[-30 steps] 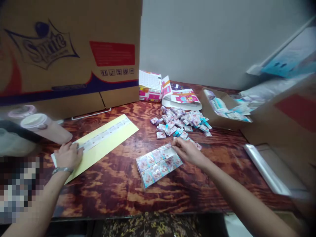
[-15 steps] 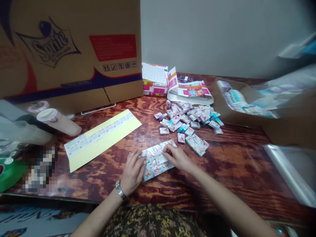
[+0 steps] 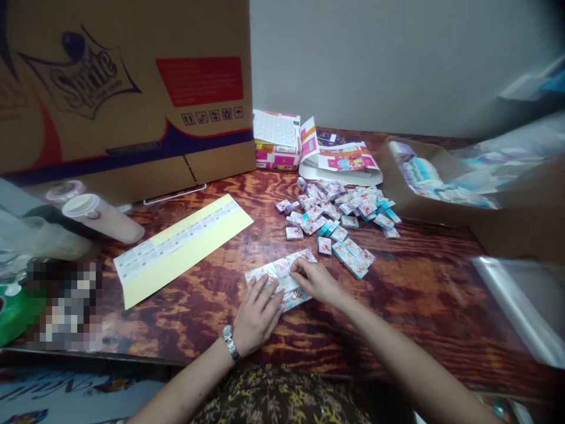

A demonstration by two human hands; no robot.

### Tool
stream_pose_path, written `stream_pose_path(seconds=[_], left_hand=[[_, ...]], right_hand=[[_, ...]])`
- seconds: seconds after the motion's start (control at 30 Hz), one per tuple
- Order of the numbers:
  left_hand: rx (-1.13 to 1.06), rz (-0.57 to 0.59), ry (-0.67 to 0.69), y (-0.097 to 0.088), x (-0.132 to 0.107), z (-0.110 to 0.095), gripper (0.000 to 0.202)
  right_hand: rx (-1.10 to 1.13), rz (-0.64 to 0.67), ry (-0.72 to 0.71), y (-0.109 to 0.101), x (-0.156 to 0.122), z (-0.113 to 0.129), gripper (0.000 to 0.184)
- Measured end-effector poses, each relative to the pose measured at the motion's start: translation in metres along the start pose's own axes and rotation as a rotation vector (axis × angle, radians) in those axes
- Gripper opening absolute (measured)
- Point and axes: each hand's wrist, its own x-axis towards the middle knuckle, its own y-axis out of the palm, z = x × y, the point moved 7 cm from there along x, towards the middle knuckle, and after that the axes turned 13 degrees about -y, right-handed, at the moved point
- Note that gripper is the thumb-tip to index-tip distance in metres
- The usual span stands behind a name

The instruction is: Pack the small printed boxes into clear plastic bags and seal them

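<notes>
My left hand (image 3: 256,315) and my right hand (image 3: 315,281) both rest on a flat block of small printed boxes (image 3: 276,270), which lies on the wooden table (image 3: 410,294). The hands cover much of the block from either side, and a white strip shows between them. Just above my right hand lies a loose pile of similar small boxes (image 3: 335,212). To the left, a strip of white labels (image 3: 176,250) lies on a yellow backing sheet (image 3: 203,238), out of reach of my fingers. A metal watch (image 3: 230,343) sits on my left wrist.
A large Sprite cardboard box (image 3: 132,118) stands at the back left, with a pale tumbler (image 3: 103,218) before it. Printed cartons (image 3: 276,141) stand behind the pile. An open cardboard tray of packets (image 3: 415,200) sits at the right, near a shiny sheet (image 3: 516,306).
My left hand has left the yellow sheet and moved right onto the block of boxes, closing in beside my right hand. The view has also shifted, and the block is more covered.
</notes>
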Motion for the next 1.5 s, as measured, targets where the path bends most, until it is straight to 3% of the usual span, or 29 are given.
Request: stream_pose_path(seconds=[0.5,0.7,0.83,0.93,1.03,1.13,1.27,1.4,1.47,1.5], left_hand=[[0.122,0.057,-0.032,0.023,0.004,0.002,0.039],[0.168,0.076,-0.021,0.029,0.001,0.003,0.041],[0.165,0.066,-0.022,0.031,-0.001,0.004,0.041],[0.134,0.068,-0.024,0.034,-0.002,0.006,0.041],[0.121,0.085,-0.015,0.035,-0.003,0.007,0.042],[0.145,0.101,-0.003,0.033,-0.001,0.008,0.042],[0.139,0.118,-0.005,0.03,0.001,0.005,0.045],[0.078,0.141,-0.002,0.021,-0.002,-0.001,0.043],[0.005,0.118,-0.029,0.008,-0.001,0.012,0.041],[-0.027,0.053,-0.09,-0.005,0.001,0.029,0.041]], right_hand=[[-0.072,0.014,-0.027,0.005,0.002,0.002,0.006],[-0.254,-0.069,0.02,0.003,-0.014,0.006,0.039],[-0.535,-0.167,-0.17,0.004,-0.03,0.03,0.037],[-0.571,-0.061,-0.4,0.031,-0.037,0.05,0.043],[-0.573,0.071,-0.402,0.054,-0.039,0.046,0.062],[-0.585,0.157,-0.312,0.062,-0.039,0.029,0.077],[-0.621,0.237,-0.293,0.056,-0.042,0.016,0.08],[-0.715,0.188,-0.252,0.045,-0.047,0.009,0.076],[-0.754,0.13,-0.244,0.043,-0.048,0.004,0.074],[-0.765,0.108,-0.26,0.044,-0.048,0.002,0.074]])
